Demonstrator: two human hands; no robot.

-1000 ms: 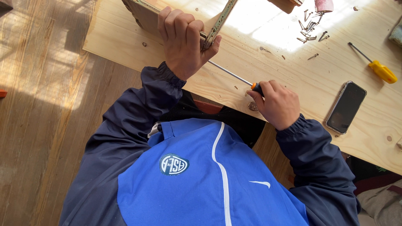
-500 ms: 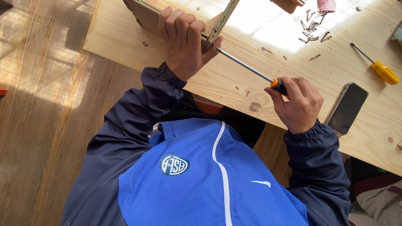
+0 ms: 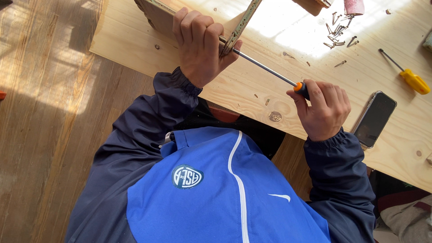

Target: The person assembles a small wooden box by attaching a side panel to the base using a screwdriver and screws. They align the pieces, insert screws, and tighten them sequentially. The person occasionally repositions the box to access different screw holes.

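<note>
Screwdriver: long shaft, orange-black handle, slanting above the tabletop, tip at the wooden piece.
Right hand: fingers wrapped around the handle.
Left hand: fingers clamped on the wooden piece.
Nearby: phone, loose screws, yellow screwdriver.

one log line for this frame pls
left hand: grips wood piece | right hand: grips screwdriver, tip at wood piece | bench: screws, phone

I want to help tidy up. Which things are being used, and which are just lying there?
Being used: flat brown wooden board in left hand; long orange-handled screwdriver in right hand.

Just lying there: yellow-handled screwdriver, black phone, loose dark screws.
</note>
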